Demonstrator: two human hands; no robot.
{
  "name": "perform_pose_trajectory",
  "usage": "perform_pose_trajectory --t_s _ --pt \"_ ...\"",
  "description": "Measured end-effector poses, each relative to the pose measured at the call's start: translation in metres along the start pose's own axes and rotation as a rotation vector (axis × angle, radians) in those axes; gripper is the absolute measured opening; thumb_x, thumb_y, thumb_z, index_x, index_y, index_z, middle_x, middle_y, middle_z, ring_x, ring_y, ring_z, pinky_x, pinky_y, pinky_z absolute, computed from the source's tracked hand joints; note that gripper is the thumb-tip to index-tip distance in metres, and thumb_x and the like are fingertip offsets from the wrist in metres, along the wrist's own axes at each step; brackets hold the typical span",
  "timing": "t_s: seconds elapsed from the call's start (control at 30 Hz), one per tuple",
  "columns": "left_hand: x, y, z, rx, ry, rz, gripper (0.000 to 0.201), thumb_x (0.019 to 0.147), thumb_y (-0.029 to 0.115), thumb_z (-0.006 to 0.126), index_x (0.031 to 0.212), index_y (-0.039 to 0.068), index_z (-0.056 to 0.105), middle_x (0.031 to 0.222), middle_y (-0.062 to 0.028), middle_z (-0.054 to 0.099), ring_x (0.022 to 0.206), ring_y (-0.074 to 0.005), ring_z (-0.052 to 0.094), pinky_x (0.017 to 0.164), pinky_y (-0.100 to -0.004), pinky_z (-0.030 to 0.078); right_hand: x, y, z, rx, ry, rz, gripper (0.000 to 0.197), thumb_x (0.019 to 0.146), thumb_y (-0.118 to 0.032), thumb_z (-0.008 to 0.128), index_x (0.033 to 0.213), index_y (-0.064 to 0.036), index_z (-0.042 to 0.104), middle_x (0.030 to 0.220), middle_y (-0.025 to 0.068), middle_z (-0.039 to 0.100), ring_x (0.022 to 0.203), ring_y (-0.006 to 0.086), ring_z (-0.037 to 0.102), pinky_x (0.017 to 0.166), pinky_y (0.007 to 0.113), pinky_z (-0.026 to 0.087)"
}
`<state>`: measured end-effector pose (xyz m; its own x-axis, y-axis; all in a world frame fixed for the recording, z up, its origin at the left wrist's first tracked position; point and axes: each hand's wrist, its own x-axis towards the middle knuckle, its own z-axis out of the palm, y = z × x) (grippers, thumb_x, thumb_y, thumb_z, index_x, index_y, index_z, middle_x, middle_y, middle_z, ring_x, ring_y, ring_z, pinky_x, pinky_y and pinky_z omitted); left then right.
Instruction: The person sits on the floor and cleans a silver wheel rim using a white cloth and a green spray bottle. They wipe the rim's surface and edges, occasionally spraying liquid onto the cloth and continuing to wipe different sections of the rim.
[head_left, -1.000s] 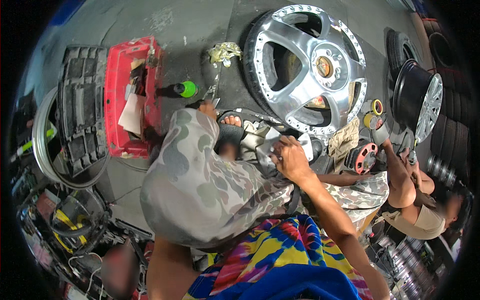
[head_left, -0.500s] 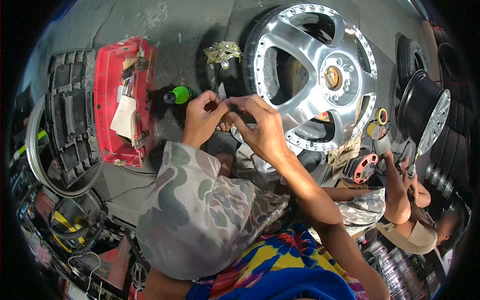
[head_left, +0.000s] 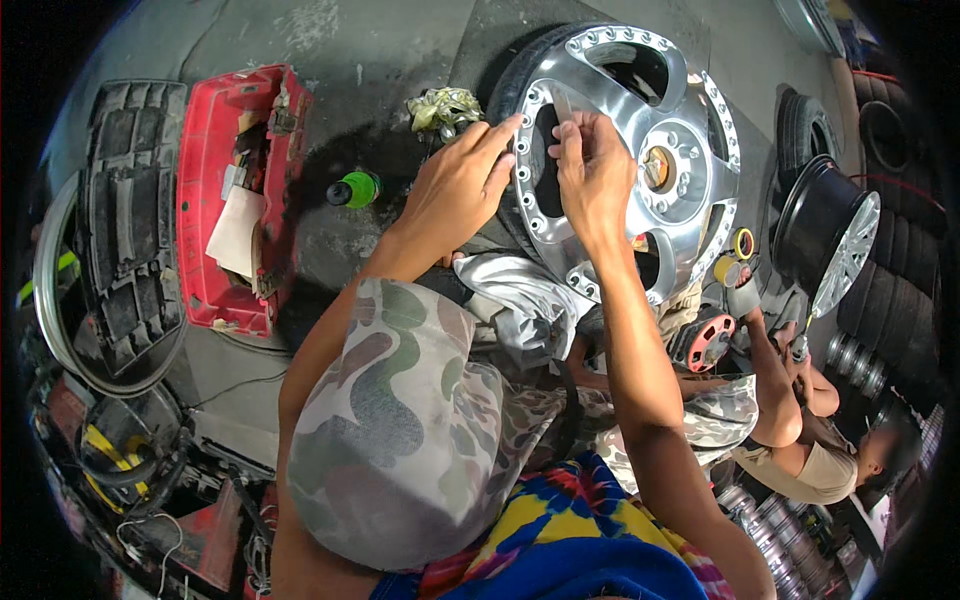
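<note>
The silver spoked wheel rim [head_left: 690, 125] rests in front of me, tilted, with a row of bolt holes round its edge. My left hand [head_left: 450, 190] is at the rim's near-left edge. Its fingers are stretched out and the fingertips are at the bolt holes. Over the spoke opening, my right hand [head_left: 595, 170] pinches a small pale flat strip [head_left: 563, 103] between thumb and fingers. The strip's material is too small to make out. A crumpled yellowish rag or bag [head_left: 445, 108] lies just beyond my left hand.
A green bottle [head_left: 355, 189] stands left of my hands, beside a red crate [head_left: 205, 200] holding papers. Grey cloth [head_left: 525, 300] lies below the rim. On the right are tape rolls [head_left: 742, 242], a black-barrelled wheel [head_left: 815, 225], tyres [head_left: 805, 130] and a seated person [head_left: 810, 465].
My hands were together near the green bottle and have parted, moving right to the rim. The pale strip is now in my right hand over the rim.
</note>
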<state>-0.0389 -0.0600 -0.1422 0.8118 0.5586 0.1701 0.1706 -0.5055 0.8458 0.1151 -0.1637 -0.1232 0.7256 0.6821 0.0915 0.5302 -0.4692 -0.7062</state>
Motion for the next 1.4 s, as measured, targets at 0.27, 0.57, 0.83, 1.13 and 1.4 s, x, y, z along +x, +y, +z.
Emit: perform_pose_trajectory --t_s 0.27,0.57,0.83,1.13,1.4 --pt "-0.018 -0.01 0.008 0.29 -0.131 -0.009 0.061 0.095 0.002 0.06 0.155 0.012 0.05 0.11 -0.0158 0.059 0.095 -0.0377 0.068 0.08 -0.0478 0.058 0.012 0.005 0.025 0.02 0.156 0.046 0.019 0.1 -0.014 0.066 0.101 0.0048 0.07 0.082 0.0245 0.073 0.075 0.041 0.073 0.072 0.047 0.055" --pt "-0.028 -0.002 -0.001 0.258 -0.175 -0.048 0.061 0.094 0.001 0.059 0.154 0.013 0.052 0.109 -0.0156 0.059 0.094 -0.0375 0.069 0.08 -0.0474 0.059 0.014 0.021 0.037 -0.025 0.151 -0.039 0.022 0.1 -0.015 0.068 0.1 0.0063 0.072 0.086 0.0207 0.075 0.075 0.0352 0.073 0.071 0.042 0.056" --pt "-0.03 -0.004 0.002 0.244 -0.167 -0.052 0.058 0.095 0.002 0.059 0.151 0.012 0.055 0.108 -0.0166 0.059 0.091 -0.0384 0.069 0.078 -0.0481 0.059 0.022 0.028 0.027 0.004 -0.011 -0.028 0.024 0.104 -0.017 0.068 0.106 0.0064 0.072 0.083 0.0096 0.076 0.063 0.0145 0.073 0.056 0.026 0.056" --pt "-0.036 -0.001 -0.003 0.212 -0.203 -0.063 0.058 0.095 0.002 0.059 0.152 0.013 0.054 0.11 -0.0167 0.059 0.091 -0.0379 0.069 0.078 -0.0472 0.059 0.023 0.024 0.015 -0.067 -0.075 -0.115 0.019 0.105 -0.017 0.064 0.106 0.0013 0.07 0.086 0.0104 0.075 0.073 0.018 0.073 0.068 0.034 0.057" --pt "-0.037 0.0 -0.005 0.167 -0.191 -0.06 0.058 0.095 0.003 0.059 0.152 0.014 0.055 0.111 -0.0164 0.059 0.093 -0.038 0.069 0.079 -0.0474 0.058 0.017 0.006 0.015 -0.082 -0.089 -0.065 0.019 0.101 -0.02 0.066 0.104 -0.0018 0.07 0.087 0.0219 0.073 0.083 0.0423 0.071 0.078 0.05 0.054"
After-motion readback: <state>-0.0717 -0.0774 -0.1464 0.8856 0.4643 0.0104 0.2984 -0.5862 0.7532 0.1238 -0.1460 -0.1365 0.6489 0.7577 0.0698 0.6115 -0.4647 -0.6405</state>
